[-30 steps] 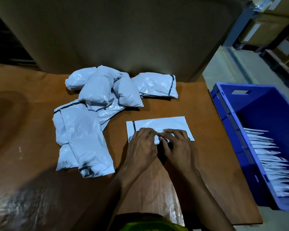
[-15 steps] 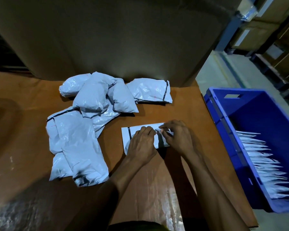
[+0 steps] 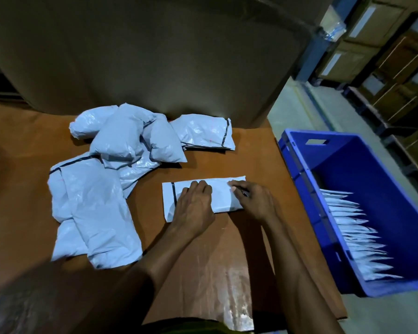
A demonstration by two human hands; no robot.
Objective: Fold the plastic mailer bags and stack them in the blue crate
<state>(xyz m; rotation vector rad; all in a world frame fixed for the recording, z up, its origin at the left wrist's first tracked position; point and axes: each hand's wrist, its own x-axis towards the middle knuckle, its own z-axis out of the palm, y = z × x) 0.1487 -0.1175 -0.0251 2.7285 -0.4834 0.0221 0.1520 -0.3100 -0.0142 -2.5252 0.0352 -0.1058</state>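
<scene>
A white mailer bag [image 3: 221, 196], folded into a long strip, lies flat on the brown table [image 3: 227, 249]. My left hand [image 3: 194, 204] presses down on its left half with straight fingers. My right hand [image 3: 255, 201] rests on its right end, fingers slightly bent against the fold. A heap of unfolded, puffy white mailer bags [image 3: 111, 169] lies to the left and behind. The blue crate [image 3: 299, 169] stands to the right of the table, with several folded bags [image 3: 357, 235] stacked on edge inside.
A large brown cardboard sheet [image 3: 155, 56] stands upright behind the table. Shelves with cardboard boxes [image 3: 384, 56] fill the far right. The table's right edge runs close to the crate; grey floor [image 3: 299, 104] shows beyond.
The bag has been folded narrower into a strip. My right hand slid right along the fold toward the bag's end while my left hand stayed pressing the left half.
</scene>
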